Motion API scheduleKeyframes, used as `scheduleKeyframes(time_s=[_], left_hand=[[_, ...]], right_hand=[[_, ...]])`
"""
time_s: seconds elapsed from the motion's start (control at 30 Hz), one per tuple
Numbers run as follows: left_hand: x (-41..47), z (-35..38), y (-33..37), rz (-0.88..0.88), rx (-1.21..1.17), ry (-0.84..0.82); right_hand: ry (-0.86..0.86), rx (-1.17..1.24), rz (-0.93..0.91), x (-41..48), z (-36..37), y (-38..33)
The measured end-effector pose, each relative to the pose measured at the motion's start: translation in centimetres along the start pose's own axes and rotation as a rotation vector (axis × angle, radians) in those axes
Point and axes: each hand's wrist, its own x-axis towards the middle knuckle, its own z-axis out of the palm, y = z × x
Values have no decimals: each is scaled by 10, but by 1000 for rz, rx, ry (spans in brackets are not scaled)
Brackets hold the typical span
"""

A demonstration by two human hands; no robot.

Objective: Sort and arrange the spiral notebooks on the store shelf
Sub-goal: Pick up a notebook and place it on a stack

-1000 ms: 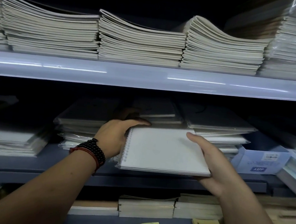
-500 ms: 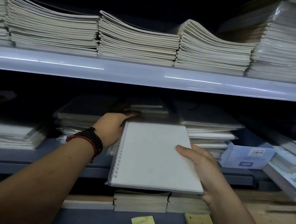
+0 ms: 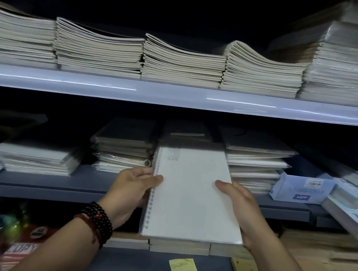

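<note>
Both hands grip one white spiral notebook [image 3: 191,194]. The left hand [image 3: 134,188] pinches its spiral edge. The right hand [image 3: 240,204] clasps the opposite edge, over the middle shelf [image 3: 57,188].

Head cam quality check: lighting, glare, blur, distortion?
Head view: dim overall, black above the top-shelf stacks; glare streaks along the upper shelf edge; middle-shelf recess in deep shadow behind the white spiral notebook; motion blur smears the lower-left corner; wide-angle bowing tilts the right-side piles. The left hand and right hand gripping the notebook read clearly.
</note>
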Motion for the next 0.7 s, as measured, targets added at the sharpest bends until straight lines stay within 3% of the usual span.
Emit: scheduleKeyframes(time_s=[0.23,0.37,0.53,0.6,0.7], left_hand=[[-22,-26,-5,69,44,23],[-28,-37,-6,182,53,64],[-28,-55,0,457,164,297],[-33,-63,8,545,247,347],[-42,-69,18,557,200,292]], right_hand=[[-62,-78,-62,-4,19,11],[-14,-251,-258,4,32,14],[98,-433,-541,13,44,15],[122,-438,-642,12,51,10],[61,-323,-679,9,65,9]])
